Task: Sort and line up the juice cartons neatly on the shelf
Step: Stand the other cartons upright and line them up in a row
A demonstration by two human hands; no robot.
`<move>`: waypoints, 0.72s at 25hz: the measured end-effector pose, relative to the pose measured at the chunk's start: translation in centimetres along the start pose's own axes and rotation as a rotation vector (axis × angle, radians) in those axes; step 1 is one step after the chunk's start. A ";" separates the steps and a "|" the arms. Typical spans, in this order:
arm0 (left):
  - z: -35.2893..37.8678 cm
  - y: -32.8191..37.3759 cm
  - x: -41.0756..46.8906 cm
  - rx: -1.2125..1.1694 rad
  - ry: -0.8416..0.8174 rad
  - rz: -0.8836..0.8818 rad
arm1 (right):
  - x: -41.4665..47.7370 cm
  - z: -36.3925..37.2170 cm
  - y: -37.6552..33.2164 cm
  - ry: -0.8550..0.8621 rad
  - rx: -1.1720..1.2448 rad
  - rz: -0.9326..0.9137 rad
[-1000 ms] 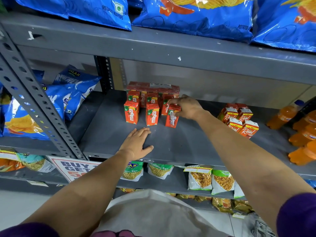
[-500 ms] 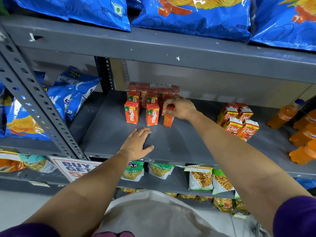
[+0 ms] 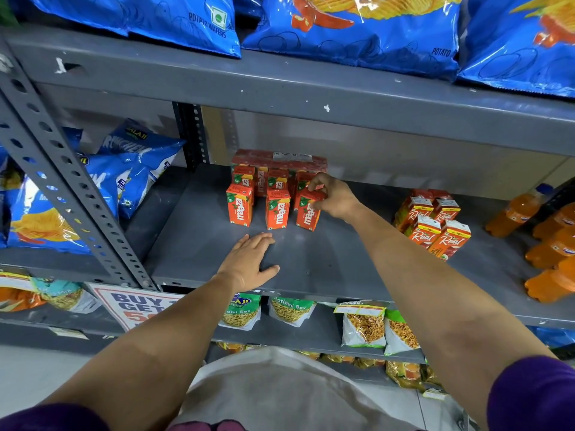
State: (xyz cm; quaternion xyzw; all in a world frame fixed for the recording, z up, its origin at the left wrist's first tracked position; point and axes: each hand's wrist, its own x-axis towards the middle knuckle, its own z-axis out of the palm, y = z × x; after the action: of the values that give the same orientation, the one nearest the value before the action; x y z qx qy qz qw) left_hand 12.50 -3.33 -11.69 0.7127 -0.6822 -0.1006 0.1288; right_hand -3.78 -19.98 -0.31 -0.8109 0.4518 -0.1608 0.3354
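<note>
On the shelf, the right hand pinches the third front Maaza carton, tilted. Left hand rests flat, fingers together. A nudge could topple neighbouring cartons.

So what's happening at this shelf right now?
A person is tidying Maaza juice cartons on the grey shelf. The right hand grips the rightmost front carton, setting it in line with two others. The left hand lies flat on the shelf. The Real cartons sit apart, to the right.
</note>
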 end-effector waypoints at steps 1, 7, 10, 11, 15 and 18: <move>0.0 0.0 0.0 0.005 0.007 -0.002 | 0.1 0.0 0.1 0.005 0.031 0.015; 0.1 -0.4 0.1 -0.281 0.091 -0.049 | 0.4 0.4 1.2 0.026 0.186 0.036; -1.0 -1.3 0.4 -0.703 0.635 -0.403 | -0.1 0.7 1.7 0.057 0.371 0.040; -1.7 -2.1 0.6 -0.739 0.745 -0.519 | -0.4 0.9 2.0 0.063 0.405 0.053; -3.3 -5.3 2.5 -0.819 0.555 -0.618 | -0.8 2.1 3.3 0.026 0.361 0.145; -4.8 -5.4 3.4 -0.874 0.317 -0.569 | -0.6 2.1 3.2 -0.023 0.284 0.188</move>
State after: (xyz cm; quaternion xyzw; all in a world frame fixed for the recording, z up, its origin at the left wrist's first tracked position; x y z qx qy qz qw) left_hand 19.28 -6.34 -8.80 0.7556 -0.3295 -0.2969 0.4820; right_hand -4.90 -19.81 -4.04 -0.7113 0.4943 -0.1819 0.4654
